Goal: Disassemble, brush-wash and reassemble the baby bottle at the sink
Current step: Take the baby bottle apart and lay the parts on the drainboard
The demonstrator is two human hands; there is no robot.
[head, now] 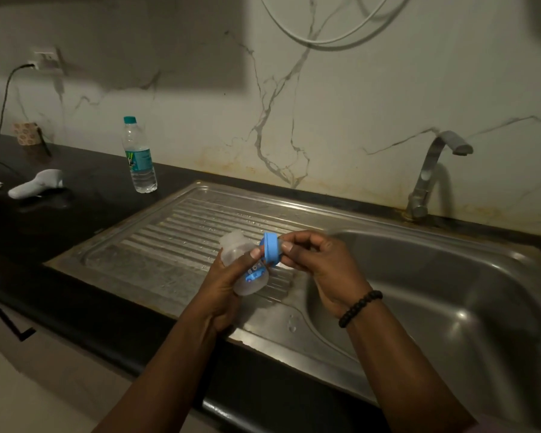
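Clear baby bottle (244, 270) in left hand (222, 285)

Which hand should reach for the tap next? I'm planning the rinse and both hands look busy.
The right hand, probably. It pinches only the small blue ring and sits over the basin, nearer the tap. The left hand grips the bottle body over the drainboard, farther away.

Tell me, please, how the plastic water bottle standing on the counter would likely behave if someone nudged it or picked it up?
The water bottle is tall and narrow and stands upright, so a sideways nudge would probably tip it. It looks mostly empty, so likely light. Its thin ribbed clear plastic would probably dent under a firm squeeze, and on its side it could roll.
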